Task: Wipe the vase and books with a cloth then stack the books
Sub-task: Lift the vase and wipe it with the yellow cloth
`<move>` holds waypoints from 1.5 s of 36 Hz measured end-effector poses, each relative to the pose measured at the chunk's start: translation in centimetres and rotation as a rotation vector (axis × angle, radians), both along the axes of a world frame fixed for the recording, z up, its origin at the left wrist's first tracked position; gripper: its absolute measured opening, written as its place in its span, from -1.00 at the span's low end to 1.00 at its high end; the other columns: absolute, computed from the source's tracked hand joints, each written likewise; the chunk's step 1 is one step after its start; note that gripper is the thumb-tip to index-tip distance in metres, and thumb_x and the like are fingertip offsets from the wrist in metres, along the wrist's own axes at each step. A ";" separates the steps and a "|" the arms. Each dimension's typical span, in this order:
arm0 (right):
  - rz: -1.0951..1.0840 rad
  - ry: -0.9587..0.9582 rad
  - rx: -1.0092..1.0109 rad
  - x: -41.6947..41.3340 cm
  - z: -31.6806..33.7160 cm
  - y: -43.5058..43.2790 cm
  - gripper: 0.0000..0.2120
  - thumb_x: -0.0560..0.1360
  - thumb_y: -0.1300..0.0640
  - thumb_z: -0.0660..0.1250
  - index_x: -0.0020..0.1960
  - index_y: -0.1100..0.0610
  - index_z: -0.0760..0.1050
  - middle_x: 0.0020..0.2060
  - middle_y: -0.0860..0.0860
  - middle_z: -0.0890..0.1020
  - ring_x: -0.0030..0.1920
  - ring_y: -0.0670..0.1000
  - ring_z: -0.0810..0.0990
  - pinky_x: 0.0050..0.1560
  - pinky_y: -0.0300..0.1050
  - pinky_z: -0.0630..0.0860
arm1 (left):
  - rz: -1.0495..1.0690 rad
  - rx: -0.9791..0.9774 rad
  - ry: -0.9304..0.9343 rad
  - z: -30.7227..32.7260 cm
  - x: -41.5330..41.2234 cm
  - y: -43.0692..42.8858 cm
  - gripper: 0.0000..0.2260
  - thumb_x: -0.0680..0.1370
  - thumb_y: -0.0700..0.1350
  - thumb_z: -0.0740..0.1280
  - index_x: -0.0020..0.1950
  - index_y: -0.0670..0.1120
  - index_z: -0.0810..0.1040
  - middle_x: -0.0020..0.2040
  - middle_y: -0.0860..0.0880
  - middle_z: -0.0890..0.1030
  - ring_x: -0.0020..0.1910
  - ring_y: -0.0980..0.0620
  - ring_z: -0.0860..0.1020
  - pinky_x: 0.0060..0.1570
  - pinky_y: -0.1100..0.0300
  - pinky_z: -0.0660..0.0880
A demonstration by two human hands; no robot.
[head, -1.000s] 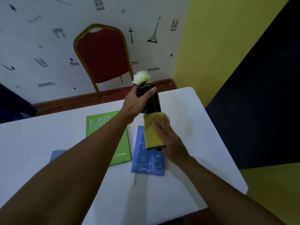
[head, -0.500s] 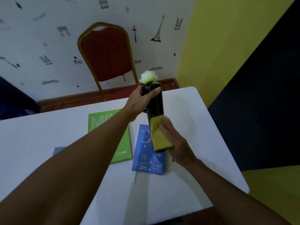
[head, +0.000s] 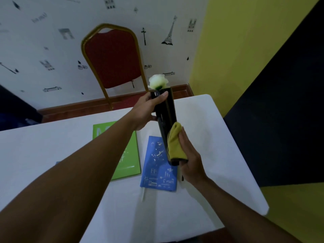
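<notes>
Hidden: the left forearm crossed the green book (head: pixel 129 155) and covered most of its cover; a third, pale blue book (head: pixel 57 163) showed only as a small corner beside that forearm. The lower end of the vase (head: pixel 165 118) was wrapped by the cloth (head: pixel 175 144) and the right hand.
Cut off: both arms ran out of the bottom of the frame; the red chair (head: pixel 112 57) lost its seat and legs behind the table (head: pixel 210 137).
Hard to make out: a small dark object just beside the right hand's heel could not be identified; the printed white drawings on the blue book (head: pixel 157 169) were too fine to read.
Writing: the green book showed part of a large white letter, likely an "M"; the rest was covered. No brand was readable.
Vase: black, tall, held tilted in the air above the blue book, with a white flower (head: pixel 157 81) in its mouth.
Left hand (head: pixel 145 111): closed round the vase near its top, thumb across the front.
Right hand (head: pixel 189 162): clasped the yellow cloth against the vase's lower part.
Books: green and blue lay flat side by side, apart, unstacked.
</notes>
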State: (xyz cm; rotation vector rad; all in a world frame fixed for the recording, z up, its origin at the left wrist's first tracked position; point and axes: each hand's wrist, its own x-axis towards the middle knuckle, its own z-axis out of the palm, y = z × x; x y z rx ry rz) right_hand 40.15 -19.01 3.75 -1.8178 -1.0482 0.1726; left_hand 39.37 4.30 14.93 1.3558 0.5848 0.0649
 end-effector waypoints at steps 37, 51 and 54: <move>-0.211 0.175 0.025 2.8 4.2 4.2 -0.29 0.55 0.40 0.22 0.64 0.06 0.19 0.55 -0.09 0.31 0.46 -0.39 0.31 0.41 -0.41 0.33 | 0.027 -0.045 0.051 -0.7 0.7 -0.8 -0.62 0.60 0.00 0.45 0.37 -0.10 0.53 0.21 -0.13 0.69 0.15 -0.18 0.69 0.05 -0.22 0.68; 0.008 0.065 -0.017 -1.1 0.6 -0.3 -0.21 0.43 0.57 0.21 0.62 0.26 0.13 0.64 0.15 0.16 0.64 0.11 0.16 0.56 -0.17 0.24 | 0.045 -0.005 -0.043 1.3 0.8 0.4 -0.59 0.63 0.01 0.40 0.45 -0.08 0.47 0.29 -0.10 0.64 0.20 -0.10 0.67 -0.03 -0.15 0.70; -0.016 0.079 0.015 -0.5 0.8 0.1 -0.27 0.51 0.50 0.26 0.63 0.21 0.14 0.63 0.12 0.22 0.62 0.10 0.22 0.55 -0.11 0.29 | 0.035 0.004 -0.033 1.1 0.6 0.2 -0.59 0.64 0.01 0.40 0.45 -0.07 0.47 0.28 -0.09 0.65 0.21 -0.10 0.67 -0.04 -0.14 0.69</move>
